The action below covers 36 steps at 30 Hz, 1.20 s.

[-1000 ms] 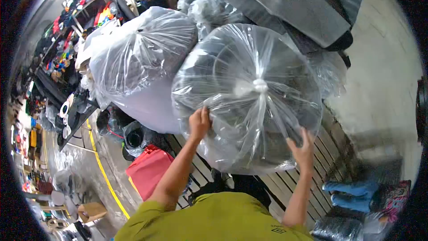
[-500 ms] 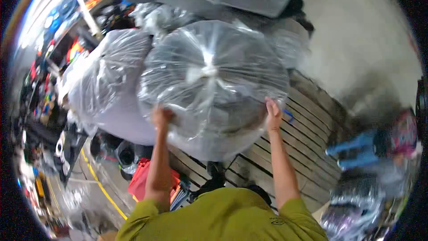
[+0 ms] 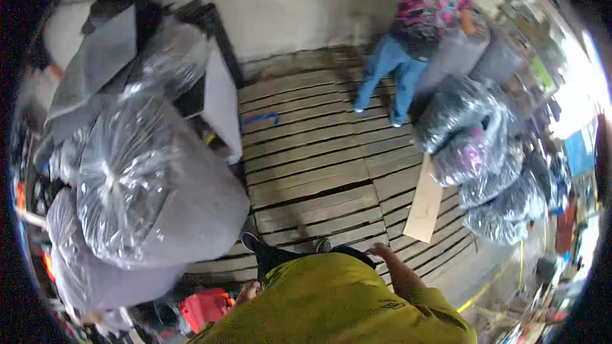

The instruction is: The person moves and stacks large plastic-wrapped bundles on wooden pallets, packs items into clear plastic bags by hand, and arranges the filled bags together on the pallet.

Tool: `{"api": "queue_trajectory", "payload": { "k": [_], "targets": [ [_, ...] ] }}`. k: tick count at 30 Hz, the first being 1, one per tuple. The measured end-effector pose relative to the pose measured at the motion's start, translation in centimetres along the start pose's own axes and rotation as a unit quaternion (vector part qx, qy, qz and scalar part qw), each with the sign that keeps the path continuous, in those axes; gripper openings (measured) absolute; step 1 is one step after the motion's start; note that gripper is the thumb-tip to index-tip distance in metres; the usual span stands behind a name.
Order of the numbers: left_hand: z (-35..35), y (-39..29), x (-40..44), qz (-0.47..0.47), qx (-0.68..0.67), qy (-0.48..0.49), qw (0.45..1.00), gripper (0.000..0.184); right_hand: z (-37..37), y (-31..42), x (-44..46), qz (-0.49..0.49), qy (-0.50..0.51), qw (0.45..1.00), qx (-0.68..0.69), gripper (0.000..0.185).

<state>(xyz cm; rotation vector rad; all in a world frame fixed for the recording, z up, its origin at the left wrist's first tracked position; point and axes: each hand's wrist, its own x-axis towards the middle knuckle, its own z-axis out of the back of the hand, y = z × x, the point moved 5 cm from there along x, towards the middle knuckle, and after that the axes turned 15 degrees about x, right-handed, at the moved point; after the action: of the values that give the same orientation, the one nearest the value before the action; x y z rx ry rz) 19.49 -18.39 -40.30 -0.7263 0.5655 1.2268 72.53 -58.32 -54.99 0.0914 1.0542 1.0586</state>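
My left hand (image 3: 250, 291) is low by my body, at the edge of my yellow-green shirt, beside a red folded item (image 3: 205, 309); its fingers are small and partly hidden. On the other side, my right hand (image 3: 380, 250) hangs near my hip, apart from any bag, its fingers too blurred to read. A big clear plastic bag (image 3: 185, 197) with a knotted top stands at the left, touched by neither hand. Another wrapped bag (image 3: 115, 283) lies below it in the view.
Wooden slats (image 3: 306, 146) cover the floor ahead, with a blue strap (image 3: 261, 117) and a cardboard piece (image 3: 424, 200) on them. A person (image 3: 427, 19) in jeans stands at the upper right beside wrapped bags (image 3: 468, 134). A white panel (image 3: 221, 99) leans at the left.
Both hands have come off the big knotted bag and dropped to my sides. The view has swung right, so the bag now sits at the left and the person shows in full.
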Motion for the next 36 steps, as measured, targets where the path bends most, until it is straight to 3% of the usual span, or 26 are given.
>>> {"api": "queue_trajectory", "payload": {
  "k": [2, 4, 5, 7, 8, 9, 11, 13, 14, 15, 17, 19, 21, 22, 23, 24, 27, 28, 29, 31, 32, 34, 35, 36],
  "targets": [
    [1.0, -8.3, 3.5, -0.118, 0.033, 0.053, 0.991, 0.022, -0.8, -1.7, -8.0, -0.099, -0.048, 0.99, -0.09, 0.029],
    [4.2, -17.2, 7.0, -0.208, 0.052, 0.047, 0.976, 0.022, -1.1, -5.9, -11.6, -0.225, -0.11, 0.945, 0.212, 0.028],
    [6.2, -21.8, 8.5, -0.239, 0.05, 0.031, 0.969, 0.022, -1.3, -7.7, -13.0, -0.252, -0.168, 0.893, 0.333, 0.027],
    [9.9, -31.2, 10.3, -0.287, 0.011, 0.002, 0.958, 0.023, -2.6, -10.7, -13.9, -0.219, -0.342, 0.787, 0.465, 0.024],
    [11.6, -35.6, 11.0, -0.308, -0.015, -0.008, 0.951, 0.023, 0.9, -5.5, -17.6, -0.223, -0.418, 0.592, 0.652, 0.02],
    [13.0, -40.2, 11.6, -0.321, -0.04, -0.015, 0.946, 0.024, 4.5, -1.4, -19.4, -0.261, -0.448, 0.569, 0.638, 0.018],
    [14.2, -48.0, 11.4, -0.324, -0.042, -0.012, 0.945, 0.023, 0.7, -4.1, -15.9, -0.253, -0.47, 0.583, 0.613, 0.02],
    [13.9, -54.9, 11.2, -0.312, -0.018, -0.006, 0.95, 0.022, 1.7, -1.5, -15.3, -0.239, -0.404, 0.707, 0.529, 0.025],
    [13.3, -57.8, 11.5, -0.359, 0.079, -0.054, 0.928, 0.021, 2.6, 0.6, -15.5, -0.243, -0.357, 0.8, 0.416, 0.027],
    [11.5, -60.0, 12.0, -0.384, 0.112, -0.018, 0.916, 0.021, 3.0, 2.1, -15.5, -0.242, -0.298, 0.876, 0.291, 0.029],
    [7.4, -63.7, 12.7, -0.43, 0.174, 0.051, 0.884, 0.021, 0.1, 0.8, -14.9, -0.257, -0.271, 0.827, 0.42, 0.036],
    [4.8, -66.6, 10.0, -0.442, 0.158, 0.057, 0.881, 0.024, -2.2, -1.5, -14.1, -0.265, -0.242, 0.759, 0.543, 0.043],
    [-0.3, -66.8, 13.3, -0.398, 0.269, 0.099, 0.871, 0.024, -2.9, -5.5, -16.5, -0.312, -0.285, 0.676, 0.604, 0.044],
    [-2.4, -66.0, 13.7, -0.439, 0.3, 0.158, 0.832, 0.024, -4.0, -6.0, -17.9, -0.336, -0.296, 0.633, 0.632, 0.045],
    [-4.1, -67.1, 14.1, -0.485, 0.322, 0.206, 0.786, 0.024, -2.4, -7.5, -19.4, -0.382, -0.319, 0.662, 0.561, 0.04],
    [-4.7, -68.7, 14.1, -0.528, 0.34, 0.249, 0.737, 0.024, -1.2, -9.1, -20.5, -0.398, -0.333, 0.649, 0.556, 0.038],
    [-4.0, -71.3, 13.9, -0.458, 0.392, 0.215, 0.768, 0.024, 2.8, -13.7, -22.4, -0.384, -0.369, 0.578, 0.618, 0.032],
    [-2.0, -73.6, 11.8, -0.44, 0.358, 0.177, 0.804, 0.022, 4.1, -15.5, -22.7, -0.376, -0.369, 0.579, 0.622, 0.031],
    [-2.1, -74.6, 14.1, -0.474, 0.335, 0.145, 0.801, 0.022, 5.8, -17.5, -22.6, -0.357, -0.36, 0.599, 0.619, 0.03],
    [-1.5, -75.3, 15.9, -0.421, 0.202, 0.114, 0.877, 0.024, 9.3, -21.9, -22.1, -0.312, -0.333, 0.641, 0.616, 0.028],
    [0.5, -76.8, 14.8, -0.331, 0.086, 0.114, 0.933, 0.029, 11.2, -24.4, -21.5, -0.285, -0.318, 0.66, 0.618, 0.027],
    [4.8, -81.1, 10.5, -0.383, 0.129, 0.067, 0.912, 0.031, 14.3, -31.2, -19.7, -0.209, -0.288, 0.672, 0.649, 0.026],
    [3.8, -80.6, 11.9, -0.375, -0.004, 0.1, 0.921, 0.031, 15.4, -36.3, -18.0, -0.141, -0.28, 0.648, 0.695, 0.026],
    [2.8, -79.5, 15.6, -0.363, -0.135, 0.124, 0.914, 0.031, 20.5, -37.8, -19.3, -0.188, -0.271, 0.766, 0.552, 0.03]
  ]
}}
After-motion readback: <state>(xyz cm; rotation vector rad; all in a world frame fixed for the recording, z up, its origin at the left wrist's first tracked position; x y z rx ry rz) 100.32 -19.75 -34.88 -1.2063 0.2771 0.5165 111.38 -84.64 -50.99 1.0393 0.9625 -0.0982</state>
